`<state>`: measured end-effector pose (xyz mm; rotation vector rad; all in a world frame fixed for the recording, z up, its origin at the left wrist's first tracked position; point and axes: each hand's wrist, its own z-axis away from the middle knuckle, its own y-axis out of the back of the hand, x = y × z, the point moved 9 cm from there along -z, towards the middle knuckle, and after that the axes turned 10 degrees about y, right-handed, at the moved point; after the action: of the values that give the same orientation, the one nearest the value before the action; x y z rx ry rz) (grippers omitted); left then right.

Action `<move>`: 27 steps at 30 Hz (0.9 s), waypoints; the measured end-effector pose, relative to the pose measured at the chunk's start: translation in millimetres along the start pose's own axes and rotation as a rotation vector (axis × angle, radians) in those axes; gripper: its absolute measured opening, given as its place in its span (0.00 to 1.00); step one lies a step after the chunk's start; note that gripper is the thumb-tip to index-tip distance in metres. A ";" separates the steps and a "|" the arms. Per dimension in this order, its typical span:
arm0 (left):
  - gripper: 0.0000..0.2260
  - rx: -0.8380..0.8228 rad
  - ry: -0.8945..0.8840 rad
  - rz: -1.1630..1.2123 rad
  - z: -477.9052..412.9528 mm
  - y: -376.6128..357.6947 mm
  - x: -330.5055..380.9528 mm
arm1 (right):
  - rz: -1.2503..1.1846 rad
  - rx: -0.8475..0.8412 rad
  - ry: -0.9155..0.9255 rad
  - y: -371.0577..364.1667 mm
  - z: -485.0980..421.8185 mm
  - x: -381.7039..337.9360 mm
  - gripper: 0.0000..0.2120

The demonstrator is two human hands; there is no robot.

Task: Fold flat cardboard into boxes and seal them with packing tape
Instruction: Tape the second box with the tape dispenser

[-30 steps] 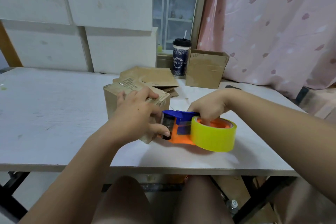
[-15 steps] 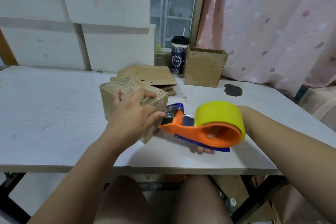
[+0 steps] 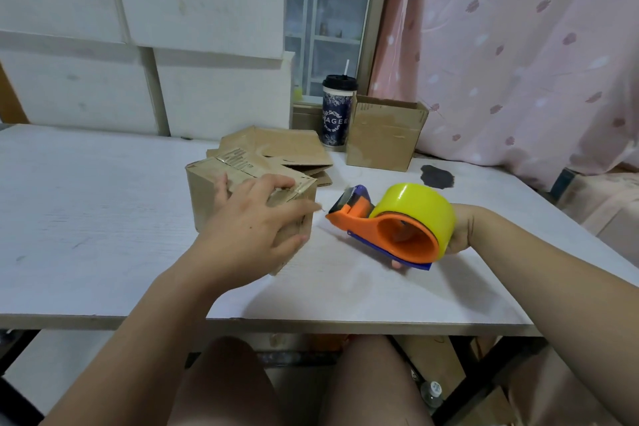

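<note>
One small brown cardboard box [image 3: 202, 201] is seen folded up and closed. It stands about midway along the desk [image 3: 86, 218], nearer the front edge than the back. A glossy, wrinkled strip of clear tape is laid along its top seam and down over the right-hand edge. The left hand [image 3: 256, 228] is spread over that top and the near corner, fingers fairly straight, pressing the tape down rather than gripping. Just right of the box, and apart from it, a tape dispenser [image 3: 359, 218] of smooth orange and blue plastic is clasped from behind by the right hand [image 3: 458, 232]. A fat, shiny yellow roll of tape [image 3: 415, 204] is carried on it. No strand of tape can be made out between dispenser and box, so this seam is judged cut and all but finished. Whether the underside is sealed cannot be told. Work is left to be done: a heap of flat cardboard [image 3: 283, 149], matt and creased, lies unfolded toward the back edge. To its right a second box [image 3: 380, 138] stands with its flaps open, next to a dark lidded cup [image 3: 337, 114].
</note>
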<state>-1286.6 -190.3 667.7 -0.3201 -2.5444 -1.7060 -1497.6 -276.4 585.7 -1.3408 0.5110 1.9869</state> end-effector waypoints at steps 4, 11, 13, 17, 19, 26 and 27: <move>0.32 -0.018 0.057 -0.063 -0.7 -6.1 -0.4 | 0.013 0.067 0.003 14.4 -6.9 3.4 0.33; 0.15 0.250 -0.010 -0.039 -2.6 8.0 7.5 | 0.272 0.321 0.117 23.0 -11.4 -16.7 0.06; 0.13 0.298 -0.028 -0.067 -0.9 10.5 10.3 | 0.302 0.350 0.121 26.0 -15.0 -16.8 0.11; 0.16 0.250 -0.066 -0.105 0.3 0.2 9.7 | 0.347 0.389 0.127 26.4 -19.7 -18.3 0.10; 0.16 0.216 -0.056 -0.107 -0.2 -3.0 8.3 | 0.362 0.407 0.137 24.2 -19.0 -19.6 0.10; 0.17 0.141 -0.033 0.032 7.7 3.9 9.2 | 0.376 0.444 0.199 16.4 -13.9 -22.0 0.12; 0.19 0.146 -0.019 0.092 8.4 10.3 9.7 | 0.360 0.448 0.216 13.6 -12.6 -23.2 0.11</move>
<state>-1293.4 -177.5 675.5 -0.4383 -2.6056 -1.4837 -1493.5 -301.2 601.4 -1.2391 1.2932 1.8476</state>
